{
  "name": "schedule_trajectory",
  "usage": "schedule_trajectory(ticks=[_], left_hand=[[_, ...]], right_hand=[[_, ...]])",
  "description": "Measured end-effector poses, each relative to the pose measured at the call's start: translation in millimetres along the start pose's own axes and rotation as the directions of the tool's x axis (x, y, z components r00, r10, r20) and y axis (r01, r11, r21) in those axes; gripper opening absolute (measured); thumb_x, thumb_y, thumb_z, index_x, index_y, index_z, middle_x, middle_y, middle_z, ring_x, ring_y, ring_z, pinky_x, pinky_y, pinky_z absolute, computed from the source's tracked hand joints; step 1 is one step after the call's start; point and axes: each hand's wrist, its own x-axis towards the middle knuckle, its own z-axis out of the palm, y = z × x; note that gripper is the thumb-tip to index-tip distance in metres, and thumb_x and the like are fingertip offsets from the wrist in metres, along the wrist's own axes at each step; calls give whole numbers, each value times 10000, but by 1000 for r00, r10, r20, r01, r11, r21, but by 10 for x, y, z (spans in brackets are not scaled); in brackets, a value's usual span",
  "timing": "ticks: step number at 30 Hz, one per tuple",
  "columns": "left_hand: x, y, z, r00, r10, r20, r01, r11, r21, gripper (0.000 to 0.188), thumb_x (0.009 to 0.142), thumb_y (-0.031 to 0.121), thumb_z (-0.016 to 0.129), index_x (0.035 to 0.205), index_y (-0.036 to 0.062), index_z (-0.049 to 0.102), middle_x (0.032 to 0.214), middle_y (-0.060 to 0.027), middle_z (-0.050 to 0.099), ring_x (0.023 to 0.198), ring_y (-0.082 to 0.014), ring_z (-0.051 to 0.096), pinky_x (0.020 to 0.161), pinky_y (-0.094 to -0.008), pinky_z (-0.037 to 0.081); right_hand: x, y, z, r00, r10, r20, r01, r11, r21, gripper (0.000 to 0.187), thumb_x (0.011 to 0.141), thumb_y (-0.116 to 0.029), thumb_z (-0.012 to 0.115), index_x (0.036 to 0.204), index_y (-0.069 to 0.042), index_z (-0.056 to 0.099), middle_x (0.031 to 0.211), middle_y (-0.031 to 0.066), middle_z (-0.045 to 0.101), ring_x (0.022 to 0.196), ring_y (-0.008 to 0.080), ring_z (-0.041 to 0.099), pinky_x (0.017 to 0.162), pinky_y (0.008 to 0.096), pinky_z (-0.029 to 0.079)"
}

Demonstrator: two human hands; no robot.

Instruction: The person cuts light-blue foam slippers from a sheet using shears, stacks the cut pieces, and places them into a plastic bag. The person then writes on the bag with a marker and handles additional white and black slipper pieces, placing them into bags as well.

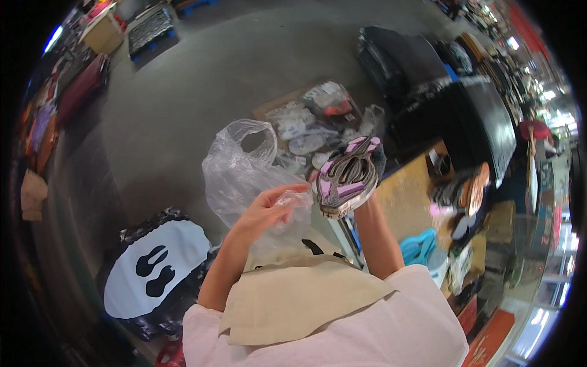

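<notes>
My left hand [272, 207] pinches the edge of a clear plastic bag [232, 168]. The bag hangs open-handled in front of me, with its crumpled lower part against my apron. To its right, my right hand [368, 200] holds up a bundle of shoe soles [347, 177], with purple, dark and white tread facing me. Most of that hand is hidden behind the soles. The bundle is close to my left fingertips, but I cannot tell whether the bag touches it.
Filled clear bags [296, 122] lie on cardboard on the floor ahead. At my right stands a wooden table [408, 196] with more soles [468, 191] and a blue plastic item [419, 246]. Large black-wrapped bundles [403, 58] stand beyond it. A white sheet with dark sole shapes [156, 269] lies at left.
</notes>
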Motion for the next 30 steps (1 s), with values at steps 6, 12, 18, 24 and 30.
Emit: schedule_trajectory(ticks=[6, 12, 18, 24, 30], left_hand=[[616, 573, -1095, 997, 12, -72, -12, 1000, -3, 399, 912, 230, 596, 1281, 81, 567, 749, 68, 521, 644, -35, 444, 578, -199, 359], [1006, 1532, -2633, 990, 26, -138, -7, 991, 134, 334, 892, 161, 592, 1218, 91, 598, 829, 61, 595, 659, -43, 449, 611, -197, 387], [1726, 2317, -4509, 927, 95, -363, 15, 958, 286, 310, 836, 78, 576, 1144, 74, 616, 862, 32, 639, 671, -36, 467, 607, -193, 403], [2496, 1863, -7019, 764, 108, -636, 447, 622, 643, 265, 749, 173, 639, 966, 20, 641, 854, -140, 665, 789, -251, 628, 713, -369, 485], [2255, 1458, -8656, 352, -204, -913, 362, 930, -68, 91, 806, 121, 629, 880, 87, 589, 691, -12, 542, 543, -140, 500, 443, -305, 373]], right_hand=[[1485, 214, -664, 992, 117, 48, -119, 992, 46, 421, 965, -428, 313, 1214, -155, 514, 1286, 100, 524, 1148, 306, 489, 982, 493, 396], [2925, 424, -1070, 995, 98, 36, -97, 995, -26, 435, 958, -450, 318, 1210, -161, 522, 1269, 92, 530, 1137, 330, 493, 958, 511, 402], [3907, 198, -1315, 957, -145, -253, 126, 988, -90, 406, 941, -486, 365, 1094, -162, 556, 1094, 75, 588, 967, 373, 561, 834, 535, 463], [4776, -363, -1939, 850, -400, -343, 338, 913, -228, 404, 927, -517, 406, 996, -161, 585, 945, 62, 638, 824, 406, 618, 731, 553, 515], [6246, -1004, -2621, 756, -509, -412, 473, 860, -193, 414, 924, -522, 416, 983, -151, 589, 930, 69, 647, 811, 387, 625, 727, 542, 520]])
